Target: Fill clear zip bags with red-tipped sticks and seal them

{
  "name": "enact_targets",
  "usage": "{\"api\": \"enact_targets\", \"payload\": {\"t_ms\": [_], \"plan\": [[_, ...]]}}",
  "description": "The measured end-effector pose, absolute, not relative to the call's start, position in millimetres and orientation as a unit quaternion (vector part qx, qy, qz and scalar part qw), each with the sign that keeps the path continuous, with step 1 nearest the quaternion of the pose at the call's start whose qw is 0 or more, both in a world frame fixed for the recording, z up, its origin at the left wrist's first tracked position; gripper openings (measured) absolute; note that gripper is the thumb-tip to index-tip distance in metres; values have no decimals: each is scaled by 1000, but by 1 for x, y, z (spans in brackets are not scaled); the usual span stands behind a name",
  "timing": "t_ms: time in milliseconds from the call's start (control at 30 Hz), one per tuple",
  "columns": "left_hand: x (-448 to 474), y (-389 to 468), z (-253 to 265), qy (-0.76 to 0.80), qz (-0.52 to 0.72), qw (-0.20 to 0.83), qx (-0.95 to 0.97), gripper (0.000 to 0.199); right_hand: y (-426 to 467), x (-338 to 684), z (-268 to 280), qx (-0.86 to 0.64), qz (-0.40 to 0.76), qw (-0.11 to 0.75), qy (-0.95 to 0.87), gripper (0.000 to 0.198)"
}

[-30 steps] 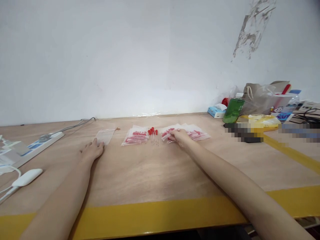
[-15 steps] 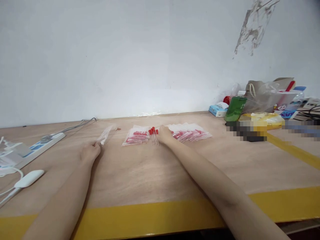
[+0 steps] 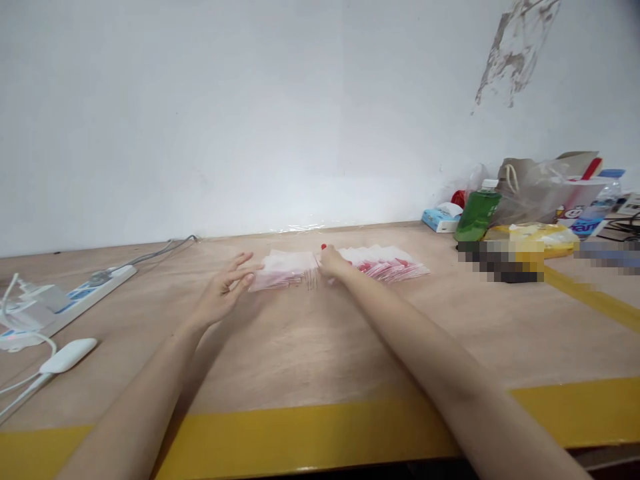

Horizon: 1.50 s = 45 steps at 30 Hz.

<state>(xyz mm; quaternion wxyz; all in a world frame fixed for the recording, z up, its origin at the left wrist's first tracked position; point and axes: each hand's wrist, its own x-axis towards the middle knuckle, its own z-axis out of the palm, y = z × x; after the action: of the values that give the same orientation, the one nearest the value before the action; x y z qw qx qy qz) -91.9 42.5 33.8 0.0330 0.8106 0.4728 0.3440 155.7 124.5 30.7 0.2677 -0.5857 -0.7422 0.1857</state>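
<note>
My left hand (image 3: 227, 290) is open, fingers spread, at the left edge of a stack of small clear plastic bags (image 3: 280, 267); whether it touches them I cannot tell. Thin wire-like stems (image 3: 311, 279) show between this stack and my right hand; their upper ends are not visible. My right hand (image 3: 331, 262) is closed in a pinch, with the red head of a thin-stemmed piece (image 3: 324, 247) sticking up at its fingertips. Just right of it, a second fanned row of bags (image 3: 390, 263) holds red-headed pieces.
A white power strip (image 3: 95, 297) with plugs and a white cable connector (image 3: 69, 355) lie at the left. At the right stand a green bottle (image 3: 477, 212), a tissue pack (image 3: 441, 219) and a yellow packet (image 3: 537, 239). Yellow tape (image 3: 300, 433) runs along the table's front edge.
My left hand has moved right to the left stack, and its fingers have opened from the clear bag. The red heads at that stack no longer show. My right hand stays nearly in place.
</note>
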Motion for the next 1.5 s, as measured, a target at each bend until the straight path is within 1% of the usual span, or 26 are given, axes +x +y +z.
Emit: {"api": "enact_targets", "payload": {"t_ms": [100,133,167,233,333,400,467,700,767,833,900,967,1033,1100,1300,1400,1500], "plan": [[-66,28,33,437,270,93,853,44,114,204,37,-613,183,308,-704,48],[-58,25,30,421,245,112,866,42,108,222,37,-609,201,357,-680,52],[-51,21,28,406,215,130,879,40,101,239,35,-603,234,395,-652,58],[-41,16,22,383,149,162,897,39,85,268,28,-595,314,439,-595,64],[-30,9,15,380,98,191,900,46,60,291,9,-574,391,514,-503,62],[-22,6,12,379,111,187,900,48,47,294,-5,-546,425,556,-460,56],[-14,3,7,366,122,168,907,46,39,292,-16,-520,448,579,-439,53],[-1,2,-5,368,86,116,918,42,34,279,-26,-471,453,620,-433,49],[-1,3,-4,377,90,114,915,40,31,276,-25,-467,479,611,-422,43],[-1,4,-3,379,101,111,913,39,27,275,-24,-462,520,580,-424,33],[-1,5,-4,371,118,107,915,40,22,277,-21,-458,559,516,-460,26],[-1,6,-6,361,132,101,918,43,20,282,-18,-453,562,441,-534,25],[-1,6,-7,358,137,97,919,44,19,286,-16,-446,524,379,-619,27],[-1,5,-7,360,134,94,919,44,20,287,-15,-437,473,354,-679,29],[0,6,-8,360,136,88,919,42,24,269,-20,-397,383,363,-751,30],[0,6,-9,358,137,90,919,41,23,261,-26,-414,276,369,-785,31],[0,6,-9,356,137,88,920,40,21,263,-28,-432,185,333,-818,29]]}}
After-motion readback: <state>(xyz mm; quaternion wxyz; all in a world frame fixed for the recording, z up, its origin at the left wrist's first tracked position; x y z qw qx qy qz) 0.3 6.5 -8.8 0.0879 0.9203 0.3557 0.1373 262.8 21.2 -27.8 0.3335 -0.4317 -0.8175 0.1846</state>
